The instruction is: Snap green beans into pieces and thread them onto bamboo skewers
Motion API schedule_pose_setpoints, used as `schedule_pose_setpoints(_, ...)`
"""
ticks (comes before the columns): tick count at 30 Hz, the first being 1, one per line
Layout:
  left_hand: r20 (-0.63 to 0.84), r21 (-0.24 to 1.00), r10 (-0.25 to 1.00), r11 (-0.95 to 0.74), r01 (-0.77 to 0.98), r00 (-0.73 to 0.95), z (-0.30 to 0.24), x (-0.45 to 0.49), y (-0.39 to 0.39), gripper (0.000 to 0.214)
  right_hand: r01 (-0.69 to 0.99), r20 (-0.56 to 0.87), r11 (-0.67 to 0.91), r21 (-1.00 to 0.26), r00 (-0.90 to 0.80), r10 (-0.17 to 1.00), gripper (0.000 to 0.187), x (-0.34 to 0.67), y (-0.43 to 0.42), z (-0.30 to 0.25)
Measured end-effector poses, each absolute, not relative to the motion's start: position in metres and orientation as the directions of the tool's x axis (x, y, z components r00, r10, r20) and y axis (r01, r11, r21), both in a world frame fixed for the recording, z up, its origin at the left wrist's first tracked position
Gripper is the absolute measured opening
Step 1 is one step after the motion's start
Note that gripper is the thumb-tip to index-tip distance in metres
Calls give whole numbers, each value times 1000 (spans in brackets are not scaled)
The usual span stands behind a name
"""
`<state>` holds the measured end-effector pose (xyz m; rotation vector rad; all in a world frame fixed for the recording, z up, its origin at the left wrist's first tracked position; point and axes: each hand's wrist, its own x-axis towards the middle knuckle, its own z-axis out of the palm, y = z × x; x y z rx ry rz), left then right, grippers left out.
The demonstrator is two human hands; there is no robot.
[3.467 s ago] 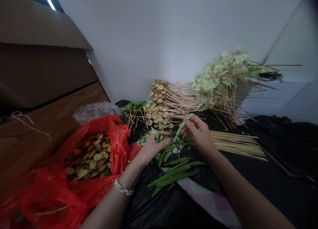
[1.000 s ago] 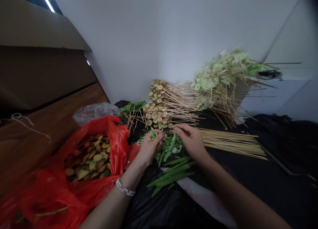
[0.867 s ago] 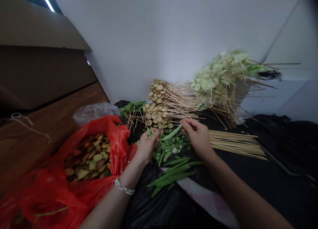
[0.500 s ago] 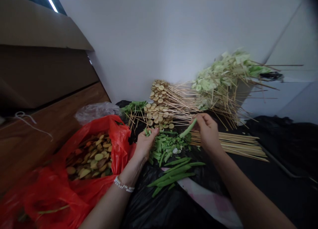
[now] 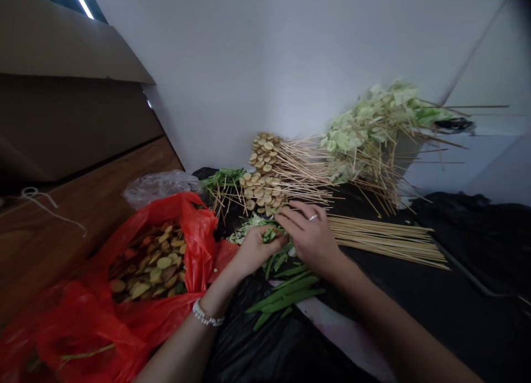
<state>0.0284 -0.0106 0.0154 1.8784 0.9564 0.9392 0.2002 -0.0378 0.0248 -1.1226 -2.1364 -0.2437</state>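
The left hand (image 5: 258, 251) and right hand (image 5: 312, 236) meet over the black plastic (image 5: 244, 338), the left curled around green bean pieces (image 5: 269, 235); whether the right pinches one cannot be told. Loose bean pieces (image 5: 281, 259) lie beneath; long green beans (image 5: 286, 298) lie between the forearms, toward the plastic's near edge.
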Motion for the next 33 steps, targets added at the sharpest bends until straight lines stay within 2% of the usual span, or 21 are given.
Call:
schedule_pose_setpoints(1, 281, 856, 864, -422, 299, 417, 15, 29, -10, 14, 792, 622, 609, -37, -459, 635, 30, 199, -39, 24)
schedule_pose_setpoints(3, 328, 805, 864, -467, 365, 383, 14, 29, -9, 13, 796, 563, 601, 74, -531, 633, 25, 197, -39, 22)
schedule_pose_setpoints(6, 292, 842, 874, -428, 328, 389, 16, 27, -8, 13, 802, 528, 594, 64, -532, 662, 24, 197, -38, 20)
schedule_pose_setpoints(10, 86, 973, 890, -171, 153, 448, 24, 22, -9, 23, 791, 536, 594, -150, -439, 721, 31, 206, -37, 25)
schedule_pose_setpoints(14, -54, 994, 892, 7, 105, 449, 28, 19, -11, 30, 707, 588, 554, -440, -239, 772, 35, 213, -33, 29)
schedule_pose_setpoints(16, -69, 995, 895, 32, 91, 440, 29, 19, -12, 30, 616, 573, 543, -571, -175, 801, 33, 213, -32, 29)
schedule_pose_setpoints(19, -57, 997, 900, 29, 71, 433, 30, 21, -14, 28, 478, 477, 479, -737, -135, 869, 24, 210, -30, 28)
schedule_pose_setpoints(22, -37, 996, 895, -2, 88, 444, 29, 22, -14, 26, 410, 416, 420, -809, -105, 903, 15, 209, -29, 27)
schedule_pose_setpoints(24, -8, 992, 889, -51, 117, 459, 28, 23, -13, 25, 475, 471, 465, -747, -115, 874, 15, 209, -31, 28)
schedule_pose_setpoints(25, 19, 987, 886, -90, 133, 462, 26, 23, -12, 24, 551, 521, 509, -661, -152, 840, 17, 209, -32, 29)
schedule_pose_setpoints(27, 108, 963, 883, -208, 173, 458, 23, 24, -11, 22, 715, 588, 587, -380, -303, 750, 23, 207, -35, 28)
schedule_pose_setpoints(29, 215, 908, 871, -345, 238, 443, 20, 24, -9, 17, 790, 549, 605, -99, -464, 695, 29, 204, -37, 26)
schedule_pose_setpoints(30, 255, 872, 861, -402, 281, 441, 19, 24, -8, 16, 801, 507, 598, -6, -513, 692, 28, 202, -38, 24)
schedule_pose_setpoints(33, 293, 788, 835, -487, 378, 465, 19, 24, -8, 16, 815, 427, 565, 127, -559, 711, 21, 198, -39, 19)
